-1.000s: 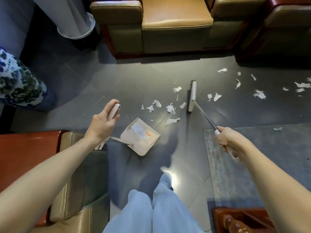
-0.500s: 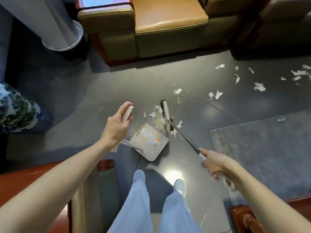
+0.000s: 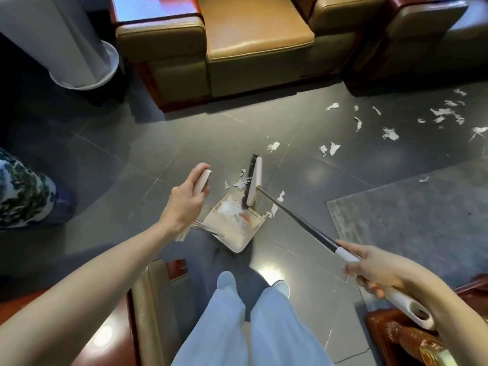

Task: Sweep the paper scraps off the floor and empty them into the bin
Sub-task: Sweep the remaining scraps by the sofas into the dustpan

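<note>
Now we stand on the grey tiled floor (image 3: 126, 154) in pale blue trousers (image 3: 227, 328), looking down at both hands. Our left hand (image 3: 184, 204) is curled round the pale upright handle (image 3: 204, 179) of the dustpan (image 3: 237, 235), whose tray lies flat on the tiles just ahead of our feet. Our right hand (image 3: 377, 270) grips the white end of the broom (image 3: 303, 223), fingers wrapped round it, and the dark shaft slants down and to the left from there. The broom head (image 3: 254, 180) stands at the open mouth of the dustpan, with its black bristles touching the lip.

Some white paper already lies inside the tray. A few paper scraps (image 3: 239, 184) sit just left of the bristles, and a few more lie beside the dustpan's right corner. Many others are scattered well apart from these, far off to the right in front of the dark armchair (image 3: 422, 35). A grey rug (image 3: 412, 220) covers the floor on our right, a tan armchair (image 3: 253, 35) faces us, and a patterned vase (image 3: 23, 191) stands at the left edge.
</note>
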`<state>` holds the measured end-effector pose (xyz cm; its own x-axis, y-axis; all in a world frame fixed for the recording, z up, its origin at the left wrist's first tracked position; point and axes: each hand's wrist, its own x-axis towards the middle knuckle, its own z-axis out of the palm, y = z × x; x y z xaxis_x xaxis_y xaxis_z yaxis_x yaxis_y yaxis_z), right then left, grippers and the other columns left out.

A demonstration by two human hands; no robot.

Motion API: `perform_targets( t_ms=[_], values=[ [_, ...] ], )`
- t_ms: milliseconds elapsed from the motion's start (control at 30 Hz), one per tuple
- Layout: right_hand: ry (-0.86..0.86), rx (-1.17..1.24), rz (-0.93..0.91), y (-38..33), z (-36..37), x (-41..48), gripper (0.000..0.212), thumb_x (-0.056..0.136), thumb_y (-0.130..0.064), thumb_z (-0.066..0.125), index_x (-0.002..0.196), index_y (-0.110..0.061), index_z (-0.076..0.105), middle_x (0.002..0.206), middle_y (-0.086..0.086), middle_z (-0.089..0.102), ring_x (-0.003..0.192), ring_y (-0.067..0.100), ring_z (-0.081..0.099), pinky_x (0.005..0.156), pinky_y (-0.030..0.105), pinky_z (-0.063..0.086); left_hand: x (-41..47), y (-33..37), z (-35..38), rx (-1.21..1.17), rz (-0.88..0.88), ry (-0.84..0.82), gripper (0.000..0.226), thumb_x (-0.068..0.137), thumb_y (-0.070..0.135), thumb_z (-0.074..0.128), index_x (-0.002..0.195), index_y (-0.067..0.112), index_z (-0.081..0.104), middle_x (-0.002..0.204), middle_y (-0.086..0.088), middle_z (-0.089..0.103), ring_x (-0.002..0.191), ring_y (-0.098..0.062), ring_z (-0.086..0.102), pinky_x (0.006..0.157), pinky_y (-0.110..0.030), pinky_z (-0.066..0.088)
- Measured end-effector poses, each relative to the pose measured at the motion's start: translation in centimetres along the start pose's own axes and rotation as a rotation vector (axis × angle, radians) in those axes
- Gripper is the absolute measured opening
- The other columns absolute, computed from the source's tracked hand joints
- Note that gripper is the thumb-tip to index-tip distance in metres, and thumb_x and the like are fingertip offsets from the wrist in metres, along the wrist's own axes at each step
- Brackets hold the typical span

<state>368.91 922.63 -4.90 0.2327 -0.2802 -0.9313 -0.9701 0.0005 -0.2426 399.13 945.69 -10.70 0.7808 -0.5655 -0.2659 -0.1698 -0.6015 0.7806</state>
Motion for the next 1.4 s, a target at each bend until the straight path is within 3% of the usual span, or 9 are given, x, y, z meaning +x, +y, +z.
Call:
perform_targets(
  t_ms=[100,233,400,533,667,833,933,1233,1400],
  values=[
    [0.084,0.001,-0.002,-0.9,0.5,0.4,0.065,0.094,-0.007,0.049,0.147,-0.04,0.029,0.039,-0.001,0.044,0.032,0.012,0.038,0.037,0.02,0.035,-0.1,-0.6,-1.3,0.019,0.027,-0.04,0.039,0.095,0.021,0.057,0.116,0.052,0.048,0.082,0.019,0.061,0.059,-0.008,0.053,0.071,-0.035,0.051],
    [0.199,-0.256,-0.004,-2.0,1.6,0.6,0.071,0.089,-0.007,0.041,0.152,-0.033,0.019,0.039,-0.001,0.055,0.032,0.014,0.048,0.045,0.023,0.042,0.1,-1.3,-2.4,0.049,0.045,-0.074,0.036,0.094,0.024,0.058,0.114,0.053,0.051,0.071,0.025,0.06,0.053,0.0,0.053,0.065,-0.025,0.046],
    [0.307,-0.373,0.054,-2.4,4.1,2.1,0.074,0.087,0.0,0.029,0.153,-0.031,0.017,0.092,0.01,0.057,0.05,0.017,0.053,0.032,0.017,0.034,1.3,-2.1,-3.0,0.078,0.05,-0.095,0.042,0.093,0.019,0.057,0.115,0.053,0.05,0.073,0.016,0.06,0.051,-0.004,0.048,0.065,-0.028,0.046],
    [0.234,-0.417,0.06,-3.7,7.3,3.1,0.074,0.085,0.001,0.035,0.152,-0.028,0.022,0.071,0.004,0.059,0.052,0.015,0.056,0.038,0.017,0.035,2.2,-1.8,-2.8,0.084,0.072,-0.099,0.041,0.093,0.018,0.056,0.115,0.052,0.051,0.069,0.026,0.059,0.052,-0.003,0.049,0.065,-0.026,0.046],
    [0.114,-0.424,0.006,-5.1,10.6,2.9,0.073,0.081,0.002,0.039,0.147,-0.027,0.031,0.075,0.005,0.06,0.065,0.023,0.06,0.044,0.018,0.04,3.0,-1.6,-2.9,0.084,0.085,-0.09,0.039,0.094,0.021,0.056,0.115,0.053,0.051,0.067,0.018,0.057,0.05,-0.004,0.048,0.064,-0.028,0.046],
    [-0.013,-0.168,-0.017,-5.0,9.5,0.4,0.068,0.089,-0.007,0.042,0.147,-0.04,0.029,0.058,0.003,0.05,0.036,0.012,0.044,0.04,0.02,0.04,2.9,-2.0,-3.5,0.106,0.088,-0.106,0.04,0.095,0.024,0.055,0.117,0.057,0.047,0.071,0.005,0.059,0.054,-0.013,0.05,0.066,-0.031,0.048],
    [-0.028,-0.124,-0.034,-5.0,7.5,-1.5,0.065,0.092,-0.011,0.046,0.147,-0.041,0.029,0.057,0.003,0.047,0.033,0.009,0.04,0.038,0.018,0.037,2.7,-2.5,-4.6,0.092,0.084,-0.082,0.036,0.096,0.024,0.055,0.116,0.054,0.048,0.071,0.006,0.059,0.054,-0.015,0.049,0.062,-0.031,0.047],
    [0.186,-0.259,-0.118,-10.5,-0.4,2.0,0.064,0.092,-0.003,0.047,0.149,-0.028,0.031,0.051,0.007,0.049,0.027,0.011,0.041,0.034,0.021,0.036,4.9,-3.1,-7.7,0.059,0.029,-0.006,0.031,0.097,0.027,0.055,0.116,0.052,0.05,0.082,0.0,0.062,0.059,-0.019,0.052,0.06,-0.035,0.049],
    [0.371,-0.539,-0.094,-16.7,-5.6,9.2,0.05,0.089,-0.007,0.042,0.139,-0.017,0.044,0.052,0.005,0.059,0.041,0.02,0.056,0.041,0.02,0.041,8.6,-2.5,-8.5,0.077,0.024,0.019,0.032,0.096,0.031,0.056,0.113,0.057,0.05,0.065,0.01,0.057,0.049,-0.01,0.045,0.056,-0.028,0.045]
  ],
)
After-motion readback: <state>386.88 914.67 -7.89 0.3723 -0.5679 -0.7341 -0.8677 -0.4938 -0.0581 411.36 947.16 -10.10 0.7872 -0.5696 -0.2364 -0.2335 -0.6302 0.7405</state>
